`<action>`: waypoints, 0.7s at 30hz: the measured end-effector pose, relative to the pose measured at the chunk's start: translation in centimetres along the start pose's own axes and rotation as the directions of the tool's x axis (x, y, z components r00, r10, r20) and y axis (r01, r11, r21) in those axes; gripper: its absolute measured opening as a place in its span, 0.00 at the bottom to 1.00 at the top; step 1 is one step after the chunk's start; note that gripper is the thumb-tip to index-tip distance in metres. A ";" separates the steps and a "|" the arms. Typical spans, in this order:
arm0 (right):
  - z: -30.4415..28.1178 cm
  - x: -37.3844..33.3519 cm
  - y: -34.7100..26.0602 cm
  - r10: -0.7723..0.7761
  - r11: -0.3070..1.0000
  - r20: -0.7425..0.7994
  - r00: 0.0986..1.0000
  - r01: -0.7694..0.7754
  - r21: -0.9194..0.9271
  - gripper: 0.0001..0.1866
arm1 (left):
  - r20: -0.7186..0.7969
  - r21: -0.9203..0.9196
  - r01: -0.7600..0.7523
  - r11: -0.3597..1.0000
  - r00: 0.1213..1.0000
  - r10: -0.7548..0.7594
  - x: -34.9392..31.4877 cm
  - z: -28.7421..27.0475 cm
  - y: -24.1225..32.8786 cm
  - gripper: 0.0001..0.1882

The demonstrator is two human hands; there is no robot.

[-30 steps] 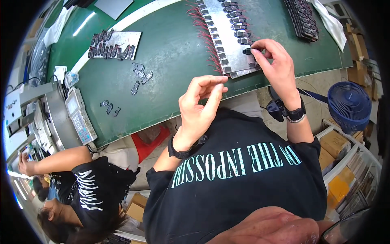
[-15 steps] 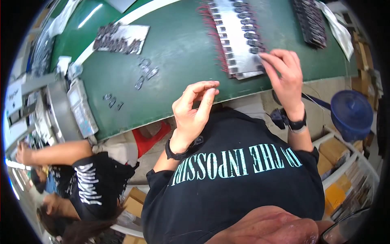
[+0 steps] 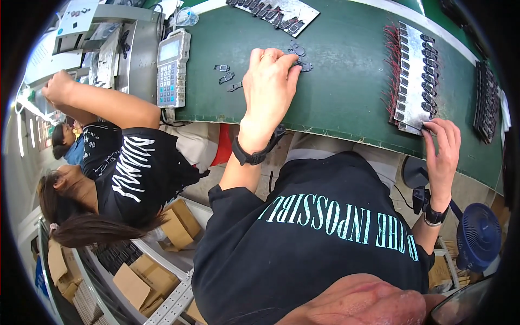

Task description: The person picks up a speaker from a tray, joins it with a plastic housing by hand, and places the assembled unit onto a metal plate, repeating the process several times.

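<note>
My left hand [image 3: 271,81] reaches over a few loose small black parts [image 3: 298,49], thumb and forefinger a little apart at their edge; whether a part touches its fingertips is hard to see. At the near right corner of a silver plate [image 3: 416,81], my right hand [image 3: 443,143] has thumb and forefinger closed on a small black part, mostly hidden by the fingertips. Along the plate's right side runs a row of small black parts [image 3: 429,70]. Its left side carries another row of black parts [image 3: 402,81], with thin red wires [image 3: 391,65] sticking out to the left.
Three loose black parts [image 3: 226,78] lie left of my left hand. A second loaded plate [image 3: 300,13] is at the back. A handheld keypad device [image 3: 172,70] stands at left, near a co-worker's arm [image 3: 116,105]. Stacked black parts [image 3: 486,103] and a blue fan [image 3: 479,238] are at right.
My left hand has moved left and away from me, from the table's front edge to the loose parts. My right hand stays by the plate's near right corner. The view has turned left.
</note>
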State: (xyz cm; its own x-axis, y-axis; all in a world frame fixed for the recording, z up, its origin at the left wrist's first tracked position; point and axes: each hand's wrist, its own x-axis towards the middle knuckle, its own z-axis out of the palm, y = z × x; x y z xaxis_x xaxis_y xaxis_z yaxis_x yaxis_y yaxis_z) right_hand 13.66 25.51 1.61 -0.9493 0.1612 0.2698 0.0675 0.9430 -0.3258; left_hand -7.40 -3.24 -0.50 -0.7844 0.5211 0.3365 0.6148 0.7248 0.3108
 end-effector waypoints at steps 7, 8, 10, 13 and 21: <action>-1.1 -0.9 -0.2 0.018 0.999 0.035 0.999 -0.017 -0.030 0.10 | 0.065 -0.032 -0.152 0.988 0.986 0.154 0.1 1.5 0.7 0.12; -1.4 -1.2 -0.5 0.035 0.998 0.044 0.998 -0.033 -0.053 0.10 | 0.077 -0.027 -0.171 0.985 0.982 0.173 0.3 1.4 0.7 0.13; -1.9 -1.7 -1.6 0.183 0.937 -0.036 0.982 -0.163 0.309 0.09 | 0.091 -0.060 -0.197 0.979 0.975 0.202 0.5 1.4 0.4 0.14; -1.9 -1.8 -3.7 0.431 0.643 -0.036 0.902 -0.280 0.713 0.09 | 0.139 -0.077 -0.196 0.978 0.969 0.206 0.2 0.9 0.8 0.15; 1.4 1.7 -6.6 0.200 0.564 0.050 0.979 -0.157 0.811 0.09 | 0.257 -0.896 0.286 0.340 0.958 -0.130 -1.5 1.7 8.6 0.12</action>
State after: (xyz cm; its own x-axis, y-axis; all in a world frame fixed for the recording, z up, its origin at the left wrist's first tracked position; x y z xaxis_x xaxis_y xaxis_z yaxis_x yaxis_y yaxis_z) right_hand 11.11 19.17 2.91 -0.9310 0.3313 0.1535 -0.0623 0.2701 -0.9608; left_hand -1.13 2.95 0.20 -0.8525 0.5200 0.0537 0.0579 -0.0082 0.9983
